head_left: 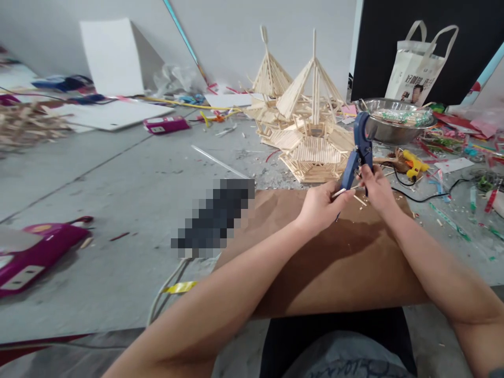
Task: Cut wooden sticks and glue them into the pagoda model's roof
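My left hand [325,206] is closed around a thin pale wooden stick [338,193], its thumb and fingers pressed together beside the blue hand cutter [363,142]. The cutter stands upright between my hands, over the far right part of the brown paper sheet [315,273]. At its lower part, my right hand [377,188] grips it with bent fingers. The cutter's jaw end is partly hidden by my fingers. A few short stick bits [359,200] lie on the paper below. Just behind stands a pavilion-like model of wooden sticks [317,149] with pointed roofs.
A metal bowl [388,134] and a yellow glue gun [414,165] with a black cord are at the right, among scraps. A blurred dark flat object [216,218] lies left of the paper. Magenta power strips [51,254] and a stick pile [29,126] are farther left.
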A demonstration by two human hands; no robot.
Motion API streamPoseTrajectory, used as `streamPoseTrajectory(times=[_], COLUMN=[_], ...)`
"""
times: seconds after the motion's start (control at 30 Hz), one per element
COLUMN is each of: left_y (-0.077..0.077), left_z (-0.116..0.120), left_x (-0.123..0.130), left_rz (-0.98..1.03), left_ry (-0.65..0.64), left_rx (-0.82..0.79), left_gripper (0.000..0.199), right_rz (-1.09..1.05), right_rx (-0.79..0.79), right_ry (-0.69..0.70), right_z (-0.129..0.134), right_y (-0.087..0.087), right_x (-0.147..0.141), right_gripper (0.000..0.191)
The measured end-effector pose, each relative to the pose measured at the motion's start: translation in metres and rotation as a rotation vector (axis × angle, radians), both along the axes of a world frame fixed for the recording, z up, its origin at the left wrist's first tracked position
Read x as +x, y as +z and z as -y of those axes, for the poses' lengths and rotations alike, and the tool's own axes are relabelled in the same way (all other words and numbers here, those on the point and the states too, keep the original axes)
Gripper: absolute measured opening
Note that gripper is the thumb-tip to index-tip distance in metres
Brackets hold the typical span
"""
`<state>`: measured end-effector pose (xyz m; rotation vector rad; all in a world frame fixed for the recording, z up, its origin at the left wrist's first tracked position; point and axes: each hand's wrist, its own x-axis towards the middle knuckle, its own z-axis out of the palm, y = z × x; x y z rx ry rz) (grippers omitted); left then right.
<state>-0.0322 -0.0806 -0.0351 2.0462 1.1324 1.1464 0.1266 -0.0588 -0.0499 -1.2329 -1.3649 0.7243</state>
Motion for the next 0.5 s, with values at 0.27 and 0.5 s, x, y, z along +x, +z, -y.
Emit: streamPoseTrajectory(times=[0.27,0.5], left_y=[-0.011,-0.013], left_z=[0.002,-0.002], left_x=[0.005,0.002], left_rz=[-0.264,-0.242], left_ry=[0.067,-0.165], left_rx=[0.181,0.175], left_gripper=[0.022,0.026], right_rz=[-0.035,-0.029], right_rx=[0.074,0.106], right_ry=[0.170,-0.018], right_z=[0.017,0.011], right_y=[0.002,0.003], right_x=[-0.018,-0.005], right_gripper=[0.056,0.027])
